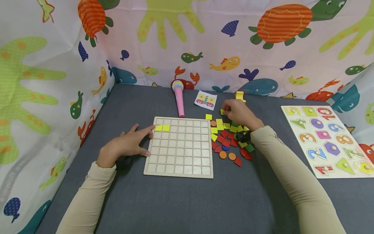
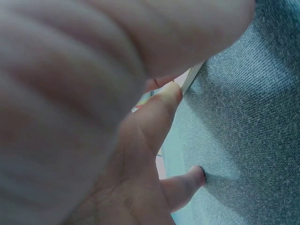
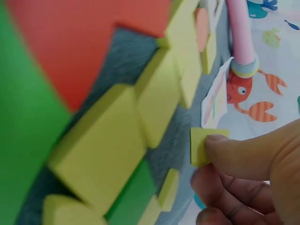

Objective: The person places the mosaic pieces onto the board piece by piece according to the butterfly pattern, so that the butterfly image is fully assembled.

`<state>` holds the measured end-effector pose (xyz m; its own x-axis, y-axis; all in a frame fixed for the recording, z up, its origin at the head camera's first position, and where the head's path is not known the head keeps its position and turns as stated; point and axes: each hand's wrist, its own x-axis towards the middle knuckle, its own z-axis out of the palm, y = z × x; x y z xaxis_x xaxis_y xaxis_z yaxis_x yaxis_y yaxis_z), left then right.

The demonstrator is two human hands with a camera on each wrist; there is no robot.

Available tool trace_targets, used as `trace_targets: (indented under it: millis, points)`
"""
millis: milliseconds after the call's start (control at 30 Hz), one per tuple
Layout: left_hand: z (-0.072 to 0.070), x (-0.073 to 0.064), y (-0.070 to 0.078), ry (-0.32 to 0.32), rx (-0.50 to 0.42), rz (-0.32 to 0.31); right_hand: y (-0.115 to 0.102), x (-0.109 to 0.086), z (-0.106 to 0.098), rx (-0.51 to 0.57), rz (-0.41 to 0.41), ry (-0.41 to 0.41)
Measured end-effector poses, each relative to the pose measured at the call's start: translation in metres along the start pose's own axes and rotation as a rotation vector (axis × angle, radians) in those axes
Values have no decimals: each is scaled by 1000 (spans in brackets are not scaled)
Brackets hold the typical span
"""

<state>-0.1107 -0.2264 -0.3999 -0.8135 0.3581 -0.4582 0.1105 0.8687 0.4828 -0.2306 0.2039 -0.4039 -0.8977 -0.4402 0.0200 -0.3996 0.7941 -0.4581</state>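
Observation:
A wooden grid board [image 1: 178, 152] lies on the table with two yellow pieces [image 1: 162, 128] in its upper left cells. My left hand [image 1: 128, 143] rests at the board's left edge, fingers spread, fingertips and thumb touching its rim. In the left wrist view, the fingers [image 2: 161, 112] reach the board's edge. My right hand [image 1: 238, 112] is beyond the loose pieces and pinches a yellow square tile [image 3: 199, 145] between thumb and fingers. Below it lies a scatter of yellow, red [image 1: 226, 142], green and orange pieces.
A pink toy microphone [image 1: 179, 100] and a small butterfly pattern card [image 1: 205, 100] lie behind the board. Yellow blocks [image 1: 239, 95] stand near the back edge. A number and shape puzzle board [image 1: 330, 141] lies at the right. A printed sea-animal cloth [image 1: 187, 39] walls the table.

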Motion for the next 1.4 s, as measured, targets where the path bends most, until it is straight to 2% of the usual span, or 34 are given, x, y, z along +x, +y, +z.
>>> trace_targets:
  millis: [267,800,1133,1400]
  points:
    - [2,0,1,0,3,-7,-16,5,3,122,9,22]
    - [1,2,0,-8,2,-15,-68,23,28,288,-82,33]
    - [1,2,2,-18,4,-26,-90,24,46,344,-122,-11]
    - [-1,2,2,-19,11,-32,-109,28,58,343,-145,-72]
